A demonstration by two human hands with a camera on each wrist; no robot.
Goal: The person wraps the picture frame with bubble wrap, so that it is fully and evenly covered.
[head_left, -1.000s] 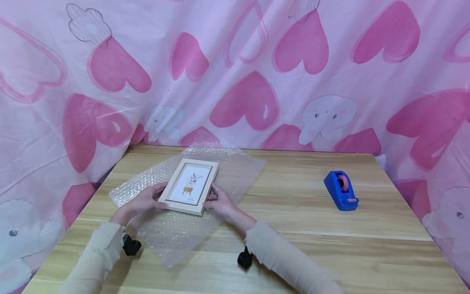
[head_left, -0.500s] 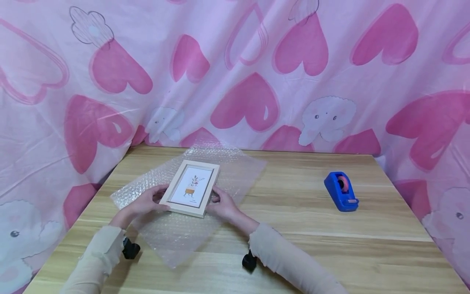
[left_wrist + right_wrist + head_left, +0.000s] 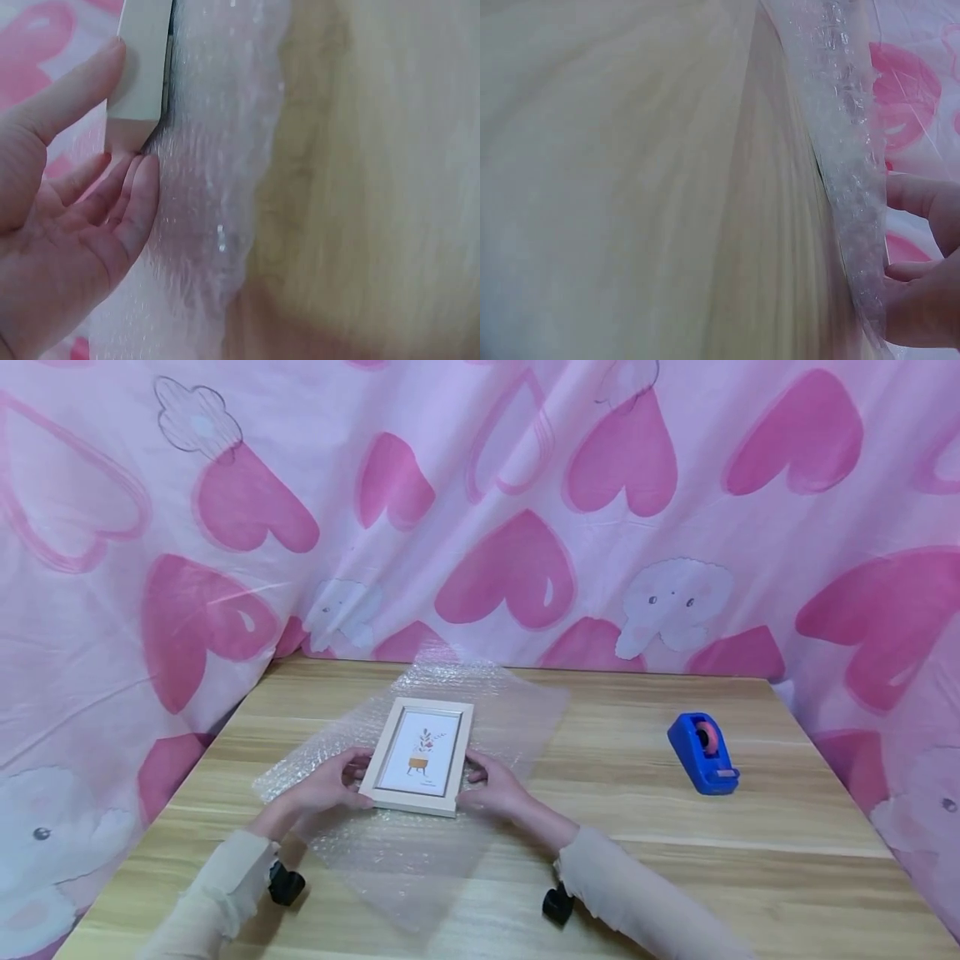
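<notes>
A pale wooden picture frame holding a print of a potted plant lies face up over a sheet of bubble wrap. My left hand grips the frame's near left corner. In the left wrist view, the thumb lies along the side of the frame and the other fingertips reach its lower edge, against the bubble wrap. On the opposite side, my right hand holds the frame's right edge between thumb and fingers. The right wrist view shows only part of that hand behind the bubble wrap.
A blue tape dispenser with a pink roll stands on the wooden table to the right. Behind and beside the table hangs a pink curtain with hearts. A black wrist camera sits under the left sleeve.
Both hands have shifted the picture frame to the right and slightly nearer. The bubble wrap has slid to the right with it. The head view has turned slightly.
</notes>
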